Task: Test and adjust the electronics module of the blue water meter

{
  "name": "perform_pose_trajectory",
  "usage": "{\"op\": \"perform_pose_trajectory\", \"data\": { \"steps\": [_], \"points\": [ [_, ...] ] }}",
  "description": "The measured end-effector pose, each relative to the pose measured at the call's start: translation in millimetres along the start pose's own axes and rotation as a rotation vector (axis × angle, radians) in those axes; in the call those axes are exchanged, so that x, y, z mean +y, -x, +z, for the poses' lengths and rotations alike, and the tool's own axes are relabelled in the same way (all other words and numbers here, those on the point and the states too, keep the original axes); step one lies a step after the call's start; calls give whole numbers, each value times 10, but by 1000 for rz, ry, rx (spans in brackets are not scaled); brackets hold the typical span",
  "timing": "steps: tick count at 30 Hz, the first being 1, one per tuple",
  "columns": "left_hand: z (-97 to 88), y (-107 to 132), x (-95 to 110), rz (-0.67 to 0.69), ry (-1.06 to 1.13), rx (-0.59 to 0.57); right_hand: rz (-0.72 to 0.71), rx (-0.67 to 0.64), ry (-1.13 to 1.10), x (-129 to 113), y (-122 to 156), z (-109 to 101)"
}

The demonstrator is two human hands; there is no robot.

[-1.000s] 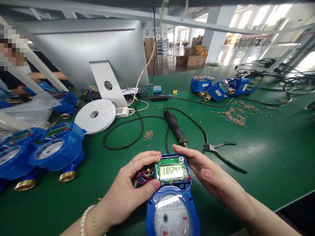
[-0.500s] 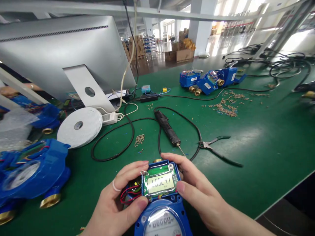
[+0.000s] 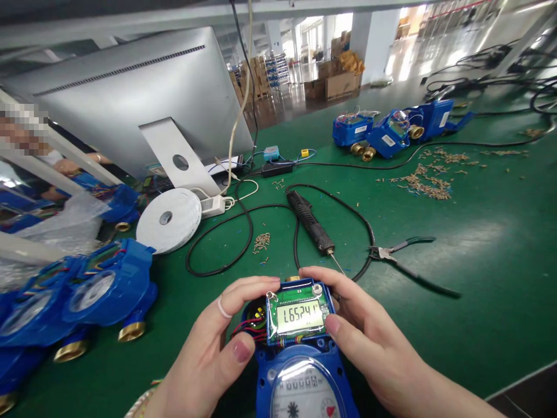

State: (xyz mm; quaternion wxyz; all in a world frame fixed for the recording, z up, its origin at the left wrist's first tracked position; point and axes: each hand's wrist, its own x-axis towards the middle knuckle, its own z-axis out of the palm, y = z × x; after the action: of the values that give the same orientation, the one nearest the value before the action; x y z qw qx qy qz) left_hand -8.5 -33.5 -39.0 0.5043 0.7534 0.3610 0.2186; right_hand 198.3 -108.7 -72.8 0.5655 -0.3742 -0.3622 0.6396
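A blue water meter [image 3: 263, 380] lies at the bottom middle, its electronics box uncovered at the far end. Inside the box sits a green circuit board with a lit LCD display [image 3: 299, 316] reading digits. My left hand [image 3: 206, 342] curls around the box's left side, fingertips at its far left corner and thumb raised beside red wires [image 3: 243, 330]. My right hand [image 3: 369, 337] grips the right side, thumb on the board's edge and fingers wrapped behind. Below the box, the round dial [image 3: 300, 392] shows a row of digits and a red pointer.
Beyond the hands lie a black electric screwdriver [image 3: 311, 223], cutting pliers [image 3: 385, 253] and a small screw pile [image 3: 261, 242]. More screws [image 3: 429, 183] are scattered at right. Several blue meters [image 3: 102, 284] stand left, near a white tape roll [image 3: 169, 223] and a monitor [image 3: 143, 98].
The display shows different digits now. My left thumb has lifted away from the box's edge. The view has turned left, so more meters and part of another person show at the left.
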Motion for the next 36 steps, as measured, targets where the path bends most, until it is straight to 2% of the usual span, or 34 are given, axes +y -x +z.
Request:
{"op": "perform_pose_trajectory", "data": {
  "steps": [7,13,19,29,36],
  "points": [
    [-5,-118,136,145,-533,-10,-11,-23,25,17,-4,-22],
    [-140,-228,240,213,-624,-188,0,-40,35,48,-19,-46],
    [-209,-225,340,184,-675,-255,-4,-28,28,46,-25,-44],
    [-48,-148,394,82,-767,-166,6,10,55,-13,-19,-6],
    [153,-116,397,29,-755,-6,-1,23,62,-6,-24,1]
  ]
}}
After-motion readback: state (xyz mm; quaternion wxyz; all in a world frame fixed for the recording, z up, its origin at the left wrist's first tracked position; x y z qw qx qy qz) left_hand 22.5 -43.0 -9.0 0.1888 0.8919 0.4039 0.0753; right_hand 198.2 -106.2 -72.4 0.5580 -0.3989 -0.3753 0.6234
